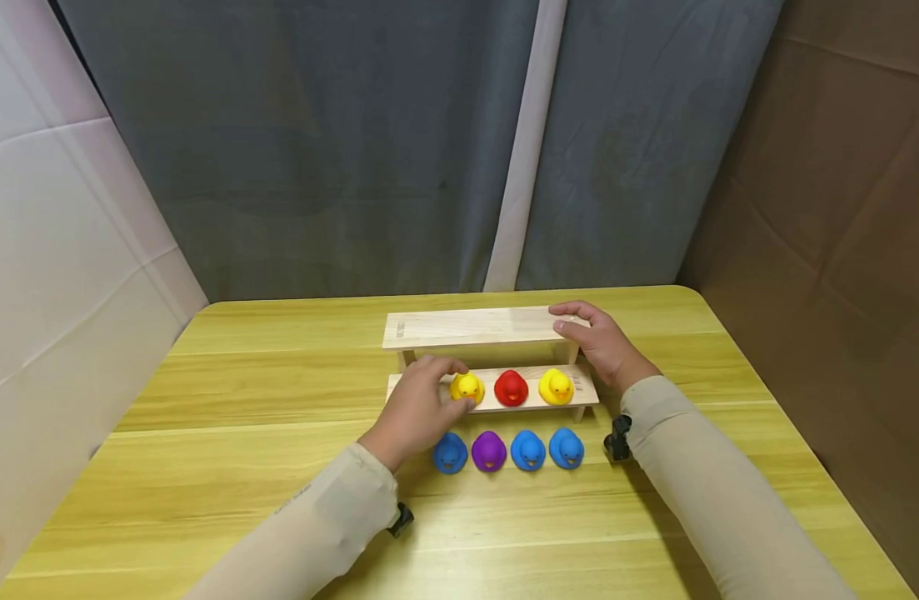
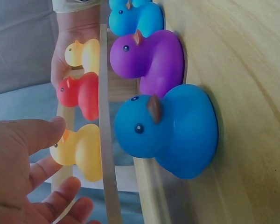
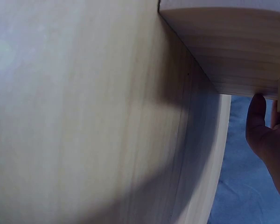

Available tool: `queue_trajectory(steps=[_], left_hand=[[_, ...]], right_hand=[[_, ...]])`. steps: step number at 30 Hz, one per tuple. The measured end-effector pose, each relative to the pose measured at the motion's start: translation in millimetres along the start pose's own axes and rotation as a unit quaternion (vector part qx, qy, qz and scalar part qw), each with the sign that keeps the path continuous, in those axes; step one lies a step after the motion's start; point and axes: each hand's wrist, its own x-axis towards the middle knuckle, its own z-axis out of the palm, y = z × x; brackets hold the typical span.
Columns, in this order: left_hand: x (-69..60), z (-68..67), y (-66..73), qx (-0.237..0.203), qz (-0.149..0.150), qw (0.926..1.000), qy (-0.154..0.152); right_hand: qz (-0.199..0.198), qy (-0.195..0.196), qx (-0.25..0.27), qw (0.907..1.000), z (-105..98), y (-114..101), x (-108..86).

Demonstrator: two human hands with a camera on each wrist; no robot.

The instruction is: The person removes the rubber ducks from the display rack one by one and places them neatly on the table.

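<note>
My left hand (image 1: 417, 408) is at the left end of the lower wooden shelf, thumb and forefinger pinching a yellow rubber duck (image 2: 86, 151) by its head. That duck sits on the board. Beside it on the same shelf are a red duck (image 1: 511, 388) and a second yellow duck (image 1: 556, 387). My right hand (image 1: 605, 348) grips the right end of the upper wooden shelf (image 1: 474, 327), thumb at the front edge. The right wrist view shows the thumb (image 3: 256, 114) against the board, with the other fingers partly hidden.
On the table (image 1: 242, 467) in front of the shelves stands a row of ducks: a blue duck (image 1: 449, 453) at the left, a purple duck (image 1: 489, 452), then two more blue ones. Grey curtains (image 1: 317, 167) hang behind the table's far edge.
</note>
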Motion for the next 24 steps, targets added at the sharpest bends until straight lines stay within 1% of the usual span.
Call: queue_trajectory(steps=[11,18,24], left_hand=[[2.2,0.8,1.6,0.003,-0.001,1.0000,-0.005],[2.2,2.5,-1.1,-0.003,0.013,0.9999,-0.002],[0.1,1.7,-1.1,-0.002,0.016,0.9999,-0.003]], right_hand=[[0.005,0.000,-0.004,1.0000,-0.3,0.5,0.5],[0.006,-0.001,-0.004,1.0000,0.1,0.3,0.4],[0.009,0.003,-0.006,0.9999,0.1,-0.6,-0.4]])
